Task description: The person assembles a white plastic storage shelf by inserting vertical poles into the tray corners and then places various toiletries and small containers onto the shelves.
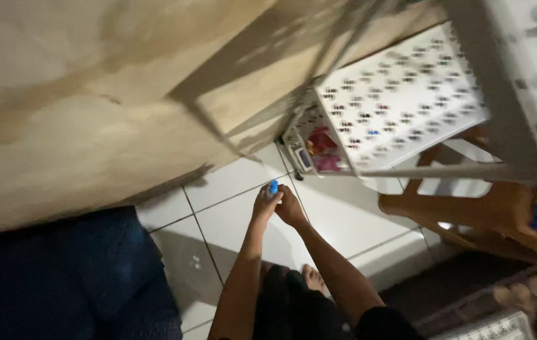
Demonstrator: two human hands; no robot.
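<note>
Both my arms reach out over the white tiled floor (231, 220), and the hands meet. My left hand (264, 206) pinches a small blue object (273, 187) at its fingertips; it looks like a cap or a tiny bottle, but it is too small and blurred to tell. My right hand (291, 209) presses against the left one, its fingers closed on the same blue object from the right. The hands are just below the bottom corner of a white perforated plastic rack (401, 101).
The rack's lower shelf holds pink and red items (322, 148). A wooden stool (470, 217) stands to the right. A dark blue cloth or mattress (61, 277) lies at the lower left beside a stained beige wall (92, 94). My bare foot (313, 277) rests on the tiles.
</note>
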